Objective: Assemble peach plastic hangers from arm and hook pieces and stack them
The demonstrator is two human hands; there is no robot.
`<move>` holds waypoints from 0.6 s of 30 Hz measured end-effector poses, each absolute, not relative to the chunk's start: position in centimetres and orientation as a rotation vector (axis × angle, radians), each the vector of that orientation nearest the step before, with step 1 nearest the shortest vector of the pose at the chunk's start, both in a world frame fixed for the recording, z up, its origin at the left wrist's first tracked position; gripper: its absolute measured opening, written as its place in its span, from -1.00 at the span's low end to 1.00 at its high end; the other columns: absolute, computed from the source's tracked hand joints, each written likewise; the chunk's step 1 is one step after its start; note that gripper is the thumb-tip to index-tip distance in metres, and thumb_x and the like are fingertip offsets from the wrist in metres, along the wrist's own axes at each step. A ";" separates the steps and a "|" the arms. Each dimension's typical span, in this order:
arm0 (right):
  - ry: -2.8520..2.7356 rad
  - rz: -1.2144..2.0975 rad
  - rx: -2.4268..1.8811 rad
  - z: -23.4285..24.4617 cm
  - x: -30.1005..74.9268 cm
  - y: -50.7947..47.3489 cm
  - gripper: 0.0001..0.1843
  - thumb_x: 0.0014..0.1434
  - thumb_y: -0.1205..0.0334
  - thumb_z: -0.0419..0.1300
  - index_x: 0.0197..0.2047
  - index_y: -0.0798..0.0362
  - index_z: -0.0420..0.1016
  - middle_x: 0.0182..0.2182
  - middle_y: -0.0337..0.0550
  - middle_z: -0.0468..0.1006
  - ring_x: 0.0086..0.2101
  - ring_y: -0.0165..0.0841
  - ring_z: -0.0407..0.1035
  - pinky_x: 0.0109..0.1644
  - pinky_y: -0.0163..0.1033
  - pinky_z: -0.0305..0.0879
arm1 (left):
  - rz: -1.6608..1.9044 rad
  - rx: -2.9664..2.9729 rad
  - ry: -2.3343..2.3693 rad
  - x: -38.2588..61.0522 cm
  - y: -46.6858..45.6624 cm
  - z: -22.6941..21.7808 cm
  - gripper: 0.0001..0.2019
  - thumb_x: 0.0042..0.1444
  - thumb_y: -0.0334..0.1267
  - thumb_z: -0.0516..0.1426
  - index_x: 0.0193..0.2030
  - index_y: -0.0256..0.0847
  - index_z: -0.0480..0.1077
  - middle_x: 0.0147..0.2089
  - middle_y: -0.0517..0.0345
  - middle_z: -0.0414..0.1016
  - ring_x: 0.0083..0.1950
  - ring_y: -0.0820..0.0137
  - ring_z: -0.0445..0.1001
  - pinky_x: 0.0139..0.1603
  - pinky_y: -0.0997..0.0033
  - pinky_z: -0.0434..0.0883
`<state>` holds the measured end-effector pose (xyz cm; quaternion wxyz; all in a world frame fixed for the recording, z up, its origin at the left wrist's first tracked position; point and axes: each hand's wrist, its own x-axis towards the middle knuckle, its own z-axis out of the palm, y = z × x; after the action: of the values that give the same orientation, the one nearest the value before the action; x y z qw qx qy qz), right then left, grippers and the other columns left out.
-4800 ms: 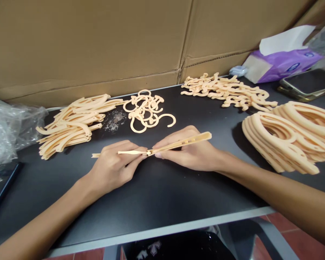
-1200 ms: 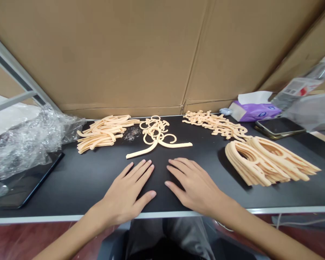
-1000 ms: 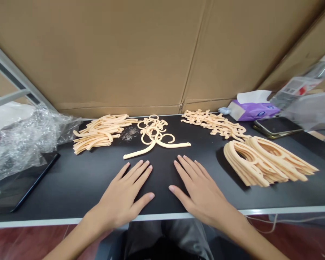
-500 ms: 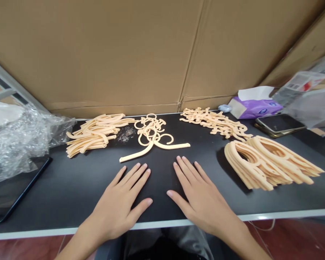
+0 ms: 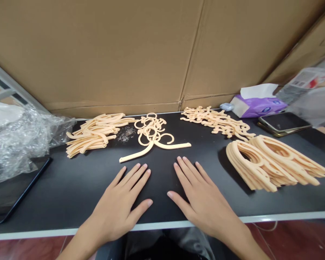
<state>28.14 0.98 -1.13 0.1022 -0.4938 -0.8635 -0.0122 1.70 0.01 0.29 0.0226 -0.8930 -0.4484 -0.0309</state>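
My left hand (image 5: 124,200) lies flat on the black tabletop (image 5: 67,195), fingers spread, holding nothing. Flat on the same surface, my right hand (image 5: 199,195) also has its fingers apart and nothing in it. Just beyond the fingertips rest two cream curved arm pieces, one angled left (image 5: 137,154) and one angled right (image 5: 173,146), their inner ends meeting. Behind them is a heap of cream hook pieces (image 5: 151,124). A pile of long cream strips (image 5: 93,135) sits at the left. Stacked cream hanger-shaped pieces (image 5: 273,162) lie to the right of my right hand.
Small wavy cream pieces (image 5: 218,122) are heaped at the back right. Near them are a purple tissue pack (image 5: 265,105) and a phone (image 5: 284,122). Clear plastic wrap (image 5: 18,141) partly covers a dark tablet-like slab (image 5: 21,195) at left. Cardboard (image 5: 119,54) stands behind the table.
Both hands stay flat in the same place. The view has shifted very slightly, most visibly at the right side; no piece has been moved.
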 end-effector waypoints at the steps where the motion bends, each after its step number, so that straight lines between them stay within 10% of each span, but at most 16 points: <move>1: -2.552 -0.034 -1.458 -1.1 28.2 0.9 -0.21 0.40 -0.17 -0.12 0.43 0.30 0.15 0.42 0.14 0.06 0.41 -0.04 0.00 0.42 0.20 0.09 | -0.087 -2.764 -1.388 1.7 0.0 0.3 -0.32 0.40 0.06 -0.04 0.54 -0.10 -0.16 0.54 0.13 -0.02 0.53 0.14 0.04 0.48 -0.07 0.10; 18: -2.523 -0.033 -1.437 -1.3 28.2 0.9 -0.22 0.40 -0.16 -0.10 0.41 0.30 0.19 0.41 0.13 0.09 0.40 -0.03 0.03 0.41 0.22 0.12 | -0.086 -2.746 -1.364 1.8 0.0 0.5 -0.32 0.40 0.05 -0.03 0.54 -0.13 -0.15 0.53 0.13 0.01 0.53 0.16 0.05 0.48 -0.03 0.08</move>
<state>28.17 0.91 -1.32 0.1186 -0.4912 -0.8628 -0.0112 1.80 -0.02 0.52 0.0371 -0.8947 -0.4443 -0.0280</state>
